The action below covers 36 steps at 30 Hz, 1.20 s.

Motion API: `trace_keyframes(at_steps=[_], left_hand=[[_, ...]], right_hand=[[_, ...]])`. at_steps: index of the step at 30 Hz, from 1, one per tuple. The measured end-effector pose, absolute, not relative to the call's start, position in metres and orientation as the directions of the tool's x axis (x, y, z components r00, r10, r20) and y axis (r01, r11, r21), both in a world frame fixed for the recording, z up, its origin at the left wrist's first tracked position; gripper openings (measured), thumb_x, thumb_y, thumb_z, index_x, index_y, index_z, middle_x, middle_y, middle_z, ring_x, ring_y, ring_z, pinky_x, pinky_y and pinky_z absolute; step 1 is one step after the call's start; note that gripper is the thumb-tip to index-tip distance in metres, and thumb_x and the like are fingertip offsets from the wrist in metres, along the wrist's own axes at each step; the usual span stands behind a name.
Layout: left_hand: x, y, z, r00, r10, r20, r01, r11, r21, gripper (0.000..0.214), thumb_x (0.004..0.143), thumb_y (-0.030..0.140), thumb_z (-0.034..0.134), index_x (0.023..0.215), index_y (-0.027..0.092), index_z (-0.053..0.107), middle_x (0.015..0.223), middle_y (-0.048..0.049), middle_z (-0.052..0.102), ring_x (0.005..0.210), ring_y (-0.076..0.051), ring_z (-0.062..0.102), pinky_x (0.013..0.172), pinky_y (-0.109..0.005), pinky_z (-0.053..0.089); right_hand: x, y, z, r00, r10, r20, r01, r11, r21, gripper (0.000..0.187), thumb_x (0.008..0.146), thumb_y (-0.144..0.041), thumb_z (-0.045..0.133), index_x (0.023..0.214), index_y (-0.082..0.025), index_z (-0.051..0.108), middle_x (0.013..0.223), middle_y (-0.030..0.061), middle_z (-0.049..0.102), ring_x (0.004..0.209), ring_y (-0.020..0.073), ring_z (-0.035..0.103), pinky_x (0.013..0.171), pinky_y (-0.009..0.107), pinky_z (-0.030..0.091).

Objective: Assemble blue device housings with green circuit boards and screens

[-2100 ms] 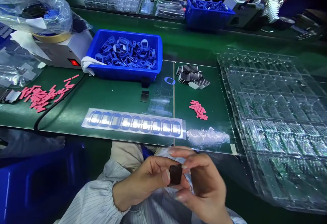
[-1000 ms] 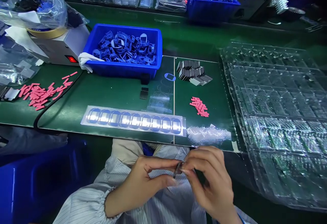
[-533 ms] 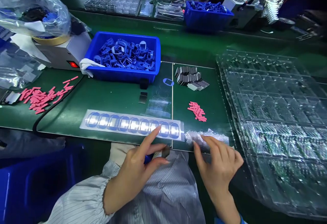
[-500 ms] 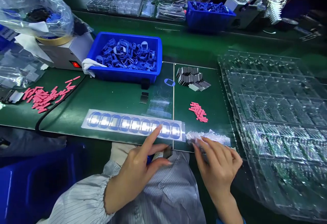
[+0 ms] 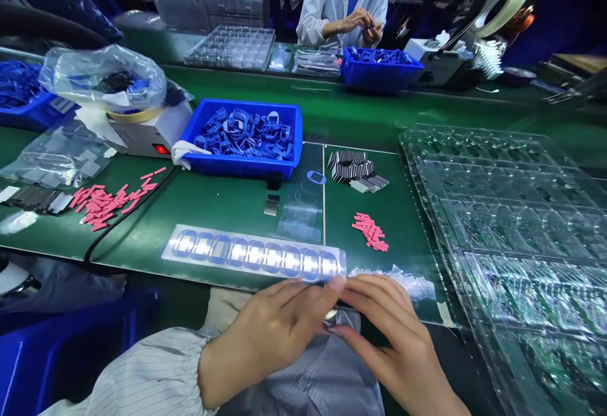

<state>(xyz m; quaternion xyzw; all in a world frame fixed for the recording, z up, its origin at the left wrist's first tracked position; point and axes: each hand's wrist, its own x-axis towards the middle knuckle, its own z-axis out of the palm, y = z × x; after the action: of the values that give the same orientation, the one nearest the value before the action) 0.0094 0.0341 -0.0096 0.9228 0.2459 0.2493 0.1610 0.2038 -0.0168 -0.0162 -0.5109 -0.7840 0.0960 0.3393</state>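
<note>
Left hand and right hand come together just below the near edge of the green workbench, fingers reaching toward each other over the person's grey striped lap. A small shiny piece shows between them, mostly hidden by the fingers; it is too small to identify, and whether either hand grips it cannot be told. The left hand's fingers lie almost straight, while the right hand's are gently curved. Just beyond the fingers, a clear film strip carrying a row of nine blue oval gaskets lies along the bench, with crumpled clear plastic film beside its right end. Farther up are a small pile of pink strips, a stack of black-and-white striped pieces, and a single blue oval gasket on a clear sheet. A blue plastic crate full of blue frames stands behind them, and a stack of clear plastic trays lies to the right. On the left are a larger pile of pink strips and a tape dispenser. Across the line, a co-worker's hands work above another blue crate.
</note>
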Motion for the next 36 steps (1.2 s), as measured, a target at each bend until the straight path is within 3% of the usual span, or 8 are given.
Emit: trace_keyframes(at_steps=[5,8,11,16,22,25,30,36], left_hand=[[0.009,0.04,-0.013,0.8,0.487,0.351,0.333,-0.846,0.416,0.068,0.091,0.025,0.049,0.147,0.011,0.013,0.105,-0.017,0.073,0.092,-0.026,0.071,0.082,-0.039,0.058],[0.003,0.067,-0.011,0.774,0.533,0.342,0.396,-0.829,0.396,0.056,0.086,0.04,0.054,0.132,0.009,0.045,0.119,-0.0207,0.066,0.107,-0.028,0.065,0.086,-0.04,0.057],[-0.005,0.118,0.0,0.708,0.605,0.366,0.549,-0.796,0.254,0.037,0.088,0.033,0.054,0.116,0.011,0.06,0.121,-0.0184,0.065,0.11,-0.028,0.062,0.092,-0.041,0.053],[-0.009,0.221,0.016,0.617,0.712,0.337,0.714,-0.686,0.142,0.027,0.09,0.018,0.047,0.11,0.013,0.065,0.111,-0.0155,0.067,0.102,-0.029,0.061,0.083,-0.045,0.053],[-0.002,0.285,0.013,0.732,0.645,0.219,0.635,-0.762,0.126,0.012,0.08,0.02,0.061,0.083,0.019,0.073,0.096,-0.0076,0.071,0.092,-0.025,0.063,0.083,-0.038,0.052],[-0.001,0.282,0.013,0.743,0.628,0.23,0.617,-0.777,0.127,0.017,0.083,0.019,0.055,0.079,0.018,0.071,0.1,-0.0095,0.07,0.097,-0.026,0.063,0.084,-0.039,0.051],[-0.004,0.254,0.022,0.728,0.613,0.307,0.589,-0.788,0.178,0.022,0.09,0.018,0.044,0.086,0.014,0.066,0.128,-0.0179,0.058,0.119,-0.031,0.053,0.094,-0.047,0.046],[-0.006,0.197,0.028,0.699,0.599,0.39,0.496,-0.8,0.338,0.013,0.09,0.019,0.047,0.09,0.016,0.06,0.115,-0.0133,0.066,0.107,-0.024,0.062,0.093,-0.042,0.05]], right_hand=[[0.215,-0.01,-0.032,-0.322,0.85,0.418,0.719,0.507,-0.476,0.029,0.079,-0.025,0.067,0.108,-0.023,0.06,0.097,0.0048,0.07,0.092,0.0222,0.065,0.084,0.039,0.051],[0.228,-0.006,-0.051,-0.161,0.886,0.435,0.7,0.413,-0.582,0.02,0.081,-0.028,0.066,0.1,-0.022,0.063,0.095,0.0059,0.07,0.088,0.0218,0.067,0.074,0.034,0.055],[0.238,-0.003,-0.069,0.059,0.881,0.469,0.703,0.297,-0.647,0.012,0.083,-0.027,0.063,0.094,-0.021,0.064,0.093,0.0064,0.07,0.085,0.0212,0.068,0.071,0.032,0.056],[0.238,-0.003,-0.078,0.138,0.828,0.544,0.695,0.31,-0.648,0.013,0.081,-0.026,0.063,0.093,-0.022,0.065,0.092,0.0069,0.071,0.084,0.0224,0.068,0.07,0.036,0.058],[0.236,-0.002,-0.074,0.174,0.825,0.538,0.676,0.297,-0.674,0.013,0.081,-0.024,0.063,0.093,-0.021,0.065,0.091,0.008,0.071,0.083,0.0229,0.069,0.069,0.036,0.059],[0.237,-0.001,-0.073,0.186,0.827,0.53,0.662,0.293,-0.69,0.011,0.081,-0.025,0.063,0.09,-0.021,0.066,0.09,0.0082,0.071,0.082,0.023,0.069,0.067,0.035,0.059],[0.236,-0.002,-0.073,0.213,0.832,0.513,0.645,0.275,-0.713,0.011,0.08,-0.025,0.064,0.089,-0.02,0.067,0.09,0.0083,0.072,0.082,0.0233,0.07,0.068,0.035,0.059],[0.243,-0.001,-0.077,0.276,0.841,0.465,0.559,0.253,-0.789,0.013,0.08,-0.028,0.062,0.089,-0.02,0.069,0.088,0.0082,0.073,0.08,0.0221,0.071,0.063,0.03,0.059]])
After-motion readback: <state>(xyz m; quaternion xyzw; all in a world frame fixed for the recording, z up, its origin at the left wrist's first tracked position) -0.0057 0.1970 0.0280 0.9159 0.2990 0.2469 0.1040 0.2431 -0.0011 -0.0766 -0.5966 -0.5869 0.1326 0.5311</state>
